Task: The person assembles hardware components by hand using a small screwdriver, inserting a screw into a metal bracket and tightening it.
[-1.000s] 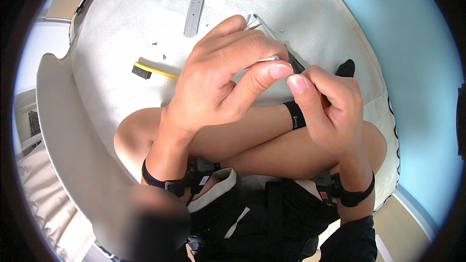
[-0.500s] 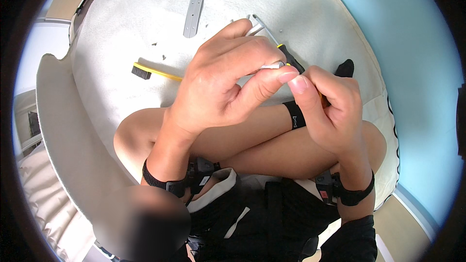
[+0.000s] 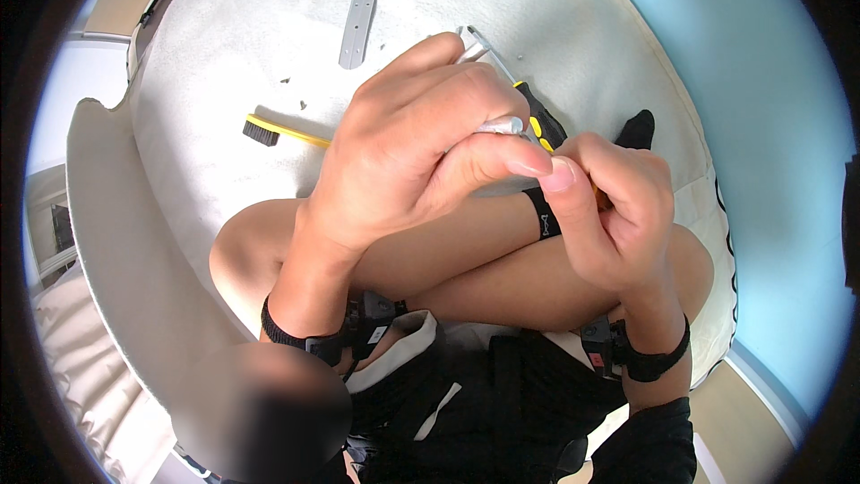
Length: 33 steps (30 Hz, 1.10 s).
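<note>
Pinching a silver bar (image 3: pixel 503 125) between thumb and bent forefinger, the left hand (image 3: pixel 417 143) is clamping it above the crossed legs (image 3: pixel 511 282); the right hand (image 3: pixel 618 206) is curling closed round an orange piece (image 3: pixel 603 201), mostly hidden, so its kind cannot be told; the two thumb tips are meeting just beside the bar's right end; beyond the hands, a screwdriver (image 3: pixel 545 118) with a black and yellow handle is lying on the white mat (image 3: pixel 242 45); a yellow brush (image 3: pixel 296 133) is lying near the left hand; a grey strip (image 3: pixel 363 18) with holes is lying farther off.
</note>
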### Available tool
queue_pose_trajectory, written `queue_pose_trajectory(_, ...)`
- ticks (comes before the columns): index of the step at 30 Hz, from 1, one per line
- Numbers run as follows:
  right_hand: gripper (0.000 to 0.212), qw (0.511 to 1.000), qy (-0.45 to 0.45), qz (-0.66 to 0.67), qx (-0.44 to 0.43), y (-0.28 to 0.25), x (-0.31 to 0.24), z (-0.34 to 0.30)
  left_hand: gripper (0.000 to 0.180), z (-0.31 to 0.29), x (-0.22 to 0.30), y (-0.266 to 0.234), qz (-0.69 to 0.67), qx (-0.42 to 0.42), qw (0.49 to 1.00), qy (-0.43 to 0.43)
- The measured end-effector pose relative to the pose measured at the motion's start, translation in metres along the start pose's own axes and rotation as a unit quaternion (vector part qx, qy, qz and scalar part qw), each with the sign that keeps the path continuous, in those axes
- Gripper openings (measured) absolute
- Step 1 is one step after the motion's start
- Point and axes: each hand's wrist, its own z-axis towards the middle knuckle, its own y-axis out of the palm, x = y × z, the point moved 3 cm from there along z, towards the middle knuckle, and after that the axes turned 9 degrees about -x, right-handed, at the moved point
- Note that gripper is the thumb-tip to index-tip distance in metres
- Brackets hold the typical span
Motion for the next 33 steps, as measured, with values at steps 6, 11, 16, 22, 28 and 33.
queue_pose_trajectory(6, 0.030, 1.000, 0.001, -0.001, -0.007, 0.0011, 0.0010, -0.0012, 0.035, -0.0008, 0.0005, 0.0014, 0.032, -0.001, 0.999, 0.008)
queue_pose_trajectory(11, 0.030, 0.999, 0.006, -0.023, -0.024, -0.0002, -0.0025, 0.0008, 0.029, -0.0001, 0.0029, -0.0011, 0.035, -0.007, 0.999, -0.009)
queue_pose_trajectory(16, 0.031, 0.999, -0.005, -0.034, -0.032, 0.0006, -0.0012, -0.0003, 0.025, -0.0012, 0.0034, 0.0013, 0.016, -0.005, 1.000, -0.009)
queue_pose_trajectory(22, 0.030, 0.998, -0.009, -0.048, -0.032, -0.0003, -0.0015, 0.0001, 0.027, -0.0006, 0.0048, 0.0023, 0.010, -0.007, 1.000, -0.022)
queue_pose_trajectory(28, 0.031, 0.998, -0.006, -0.052, -0.031, -0.0008, -0.0024, 0.0005, 0.030, -0.0004, 0.0035, 0.0015, 0.018, -0.014, 1.000, -0.002)
queue_pose_trajectory(33, 0.031, 0.999, 0.004, -0.043, -0.025, -0.0011, -0.0015, 0.0003, 0.031, -0.0006, 0.0046, 0.0044, 0.017, -0.010, 1.000, -0.009)
